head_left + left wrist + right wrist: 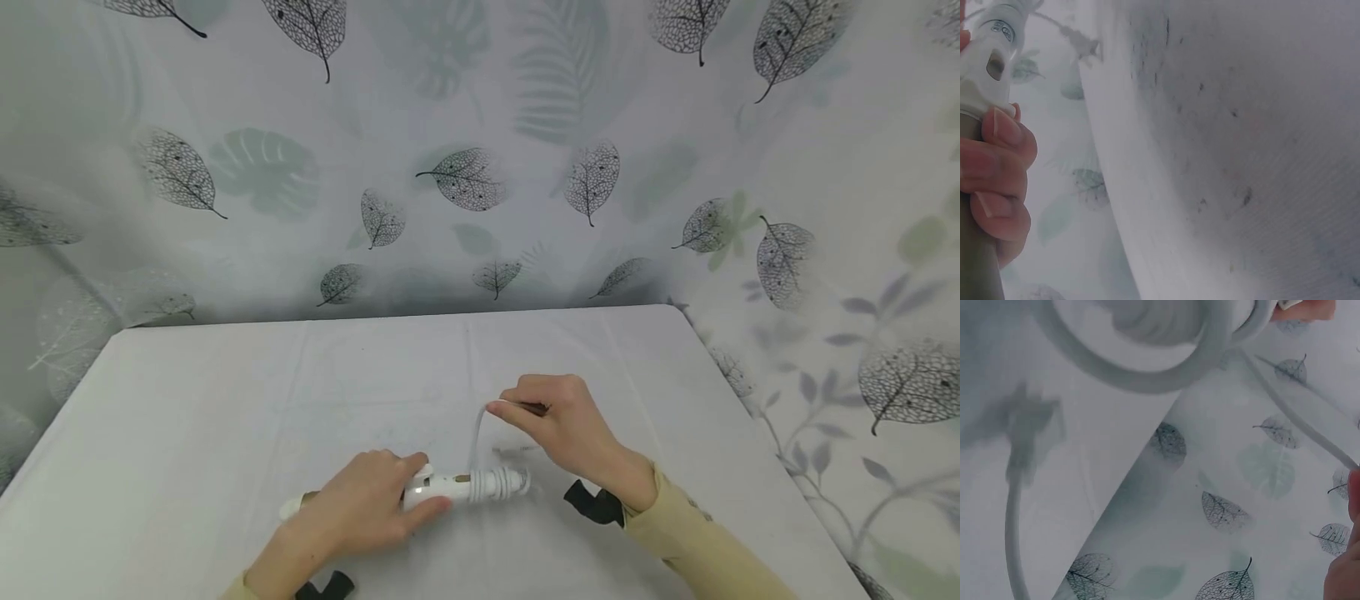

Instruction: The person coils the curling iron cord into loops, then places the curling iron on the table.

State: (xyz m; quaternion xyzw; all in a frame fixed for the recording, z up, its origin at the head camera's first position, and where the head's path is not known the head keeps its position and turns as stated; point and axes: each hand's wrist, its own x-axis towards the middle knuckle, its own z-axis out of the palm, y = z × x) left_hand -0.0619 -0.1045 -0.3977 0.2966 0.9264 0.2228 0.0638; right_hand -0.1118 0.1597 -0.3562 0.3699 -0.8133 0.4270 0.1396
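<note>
The iron [427, 490], a white curling-type appliance with a tan barrel, lies on its side near the front middle of the table [187, 417]. Its cord [480, 433] is coiled in several close turns round the handle end at the right, and the free length rises from the coil in a short arc. The left hand [367, 504] lies over the body of the iron, fingers curled round it and thumb along the white housing, pinning it to the table; the left wrist view confirms fingers wrapped on the barrel. The right hand [566, 425] is above and just right of the coil, fingers closed in a pinch on the cord, near what appears to be the dark plug end, though this is too small to confirm. Judgement: the winding will go best if the iron is kept flat and steady, the cord held lightly taut, and each turn laid beside the one before rather than across it. Slack is the likeliest fault, as turns may slip off the end. A leaf-patterned curtain [480, 167] encloses the table at back and right. Nothing stands near the hands.
</note>
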